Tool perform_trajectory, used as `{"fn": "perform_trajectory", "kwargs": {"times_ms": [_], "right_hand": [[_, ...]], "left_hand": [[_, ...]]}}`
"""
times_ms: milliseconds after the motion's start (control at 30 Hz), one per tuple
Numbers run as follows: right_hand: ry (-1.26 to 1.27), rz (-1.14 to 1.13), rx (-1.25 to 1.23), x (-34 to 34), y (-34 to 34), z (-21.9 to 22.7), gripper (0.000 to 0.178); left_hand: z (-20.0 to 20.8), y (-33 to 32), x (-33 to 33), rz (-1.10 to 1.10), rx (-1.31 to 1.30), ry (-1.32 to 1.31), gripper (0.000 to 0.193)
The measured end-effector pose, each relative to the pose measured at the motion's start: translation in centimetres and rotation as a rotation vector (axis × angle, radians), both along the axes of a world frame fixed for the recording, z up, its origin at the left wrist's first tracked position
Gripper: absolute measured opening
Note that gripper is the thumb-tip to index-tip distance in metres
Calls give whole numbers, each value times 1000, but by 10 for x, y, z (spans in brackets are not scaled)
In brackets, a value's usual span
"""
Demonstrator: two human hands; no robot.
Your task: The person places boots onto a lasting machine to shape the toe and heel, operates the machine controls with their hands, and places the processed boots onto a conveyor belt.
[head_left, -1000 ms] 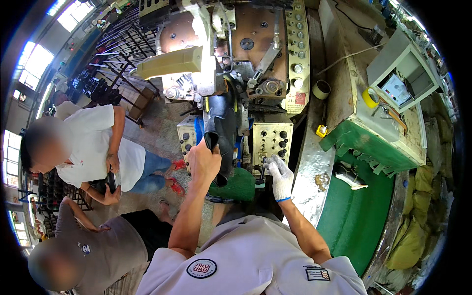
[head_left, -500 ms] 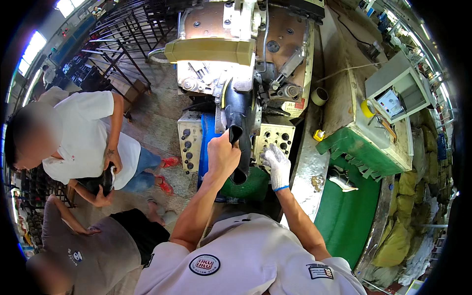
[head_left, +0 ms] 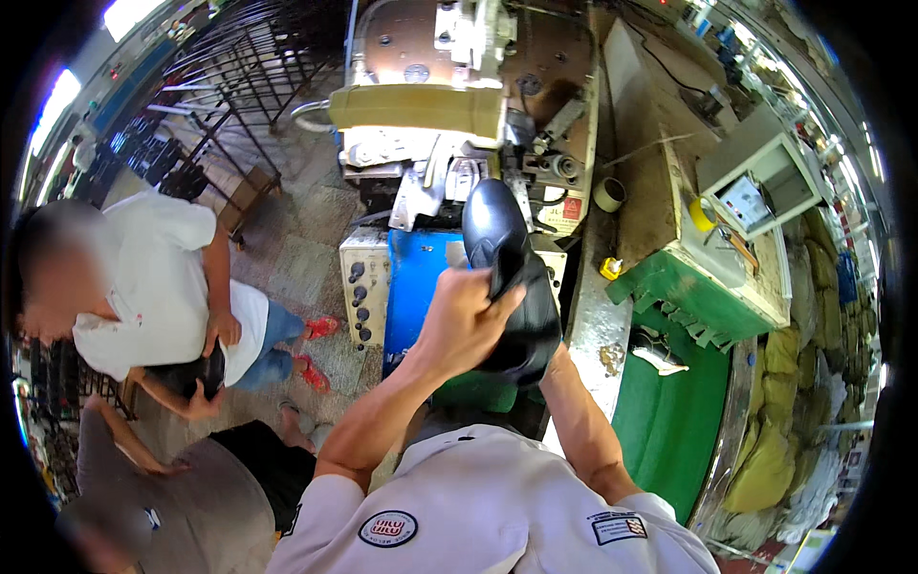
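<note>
A black leather boot is held up in front of me, its smooth rounded toe pointing away toward the machine. My left hand grips it from the left side, the fingers closed on the leather near the opening. Behind the boot my right hand is hidden; only my right forearm shows, reaching up to the boot's near end. The toe lies just in front of the machine's metal jaws, apart from them or overlapping them in view; I cannot tell which.
Below the machine are a control box with dark knobs and a blue panel. At right, a shoe lies on a green surface beside a worn bench. Two people are at left; one person holds a black item.
The boot has come out of the machine's jaws toward me and turned toe-away. My left hand moved with it. My gloved right hand left the knob panel and went behind the boot.
</note>
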State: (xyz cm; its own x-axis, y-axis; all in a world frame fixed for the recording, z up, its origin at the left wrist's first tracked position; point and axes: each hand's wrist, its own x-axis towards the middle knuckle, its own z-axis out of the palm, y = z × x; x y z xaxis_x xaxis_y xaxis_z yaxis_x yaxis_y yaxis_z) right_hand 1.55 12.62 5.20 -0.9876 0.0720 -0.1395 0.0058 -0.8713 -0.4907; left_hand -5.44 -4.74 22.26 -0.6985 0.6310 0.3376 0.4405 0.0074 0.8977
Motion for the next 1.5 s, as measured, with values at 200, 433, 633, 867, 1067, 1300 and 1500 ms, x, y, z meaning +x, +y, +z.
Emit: {"fn": "perform_trajectory", "kwargs": {"times_ms": [200,433,633,867,1067,1300,1500], "right_hand": [[42,-97,256,28,-11,81,73],[-86,-391,1085,0,-85,114,93],[-93,-174,1356,4,-141,128,117],[203,-24,952,-13,-127,137,87],[51,369,292,-56,-131,108,72],[134,535,323,-61,-148,105,86],[84,612,407,-55,-145,89,80]], "left_hand": [[11,-82,6,124,102,-327,36],[15,-85,-10,457,-99,272,73],[-22,-65,-22,231,306,-289,79],[-53,-126,-13,322,603,-692,44],[-65,-124,6,382,774,-777,45],[-64,-143,-6,246,945,-1058,44],[-55,-159,-1,365,762,-934,32]]}}
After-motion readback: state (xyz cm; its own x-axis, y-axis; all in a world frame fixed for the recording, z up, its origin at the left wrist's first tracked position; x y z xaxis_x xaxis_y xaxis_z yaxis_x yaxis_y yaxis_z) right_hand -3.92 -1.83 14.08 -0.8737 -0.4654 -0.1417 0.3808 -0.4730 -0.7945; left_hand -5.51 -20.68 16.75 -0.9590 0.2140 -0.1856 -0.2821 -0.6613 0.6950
